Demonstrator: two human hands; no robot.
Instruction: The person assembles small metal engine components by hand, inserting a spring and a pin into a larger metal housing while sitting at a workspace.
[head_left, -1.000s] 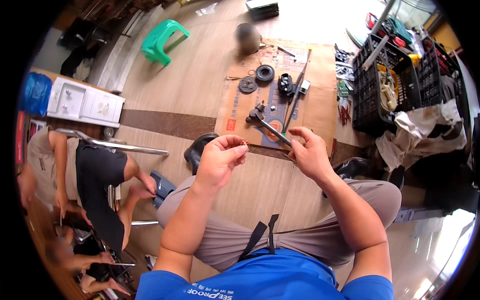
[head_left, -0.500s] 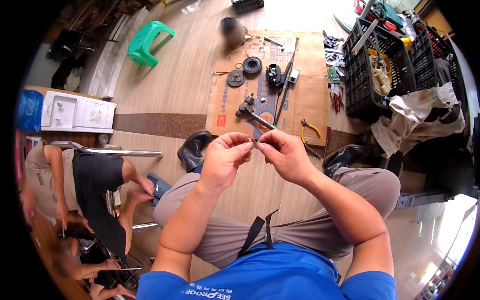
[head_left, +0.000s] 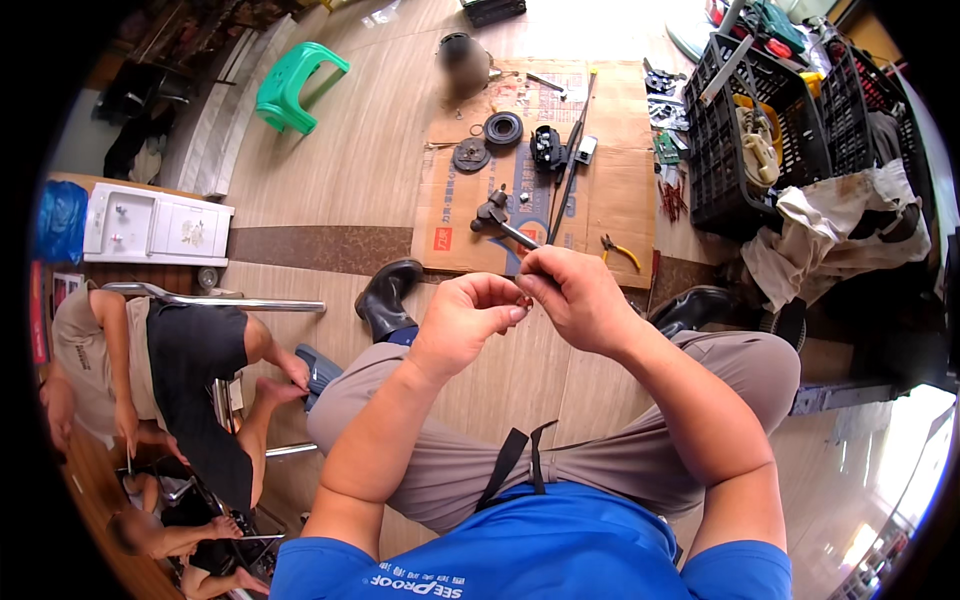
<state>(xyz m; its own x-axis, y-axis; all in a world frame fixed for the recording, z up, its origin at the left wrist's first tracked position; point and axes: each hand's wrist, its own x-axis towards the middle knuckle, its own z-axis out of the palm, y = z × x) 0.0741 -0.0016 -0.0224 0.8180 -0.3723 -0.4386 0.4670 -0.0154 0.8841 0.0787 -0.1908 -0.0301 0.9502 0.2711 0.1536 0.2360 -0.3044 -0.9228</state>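
My left hand [head_left: 465, 320] pinches a small red piece [head_left: 524, 303], mostly hidden by fingers. My right hand [head_left: 577, 305] is closed at the same piece, its thumb and forefinger touching or nearly touching my left fingertips. Beyond them, a cardboard sheet [head_left: 625, 180] carries a metal tool with a long shaft [head_left: 495, 212], yellow-handled pliers [head_left: 625, 255], a dark ring [head_left: 503, 129], a round plate [head_left: 470, 156], a black housing [head_left: 547, 149] and thin rods.
Black crates [head_left: 725, 165] with a cloth [head_left: 830, 225] stand at right. A green stool [head_left: 290, 85] is at back left. A white basin unit [head_left: 170, 220], a chrome tube [head_left: 270, 305] and other seated people [head_left: 190, 390] are at left. My black boot [head_left: 385, 300] rests near the cardboard.
My right hand has moved left to meet my left hand at the red piece, then slightly up, uncovering the pliers. My left fingertips have shifted a little right and down. The view has shifted slightly.
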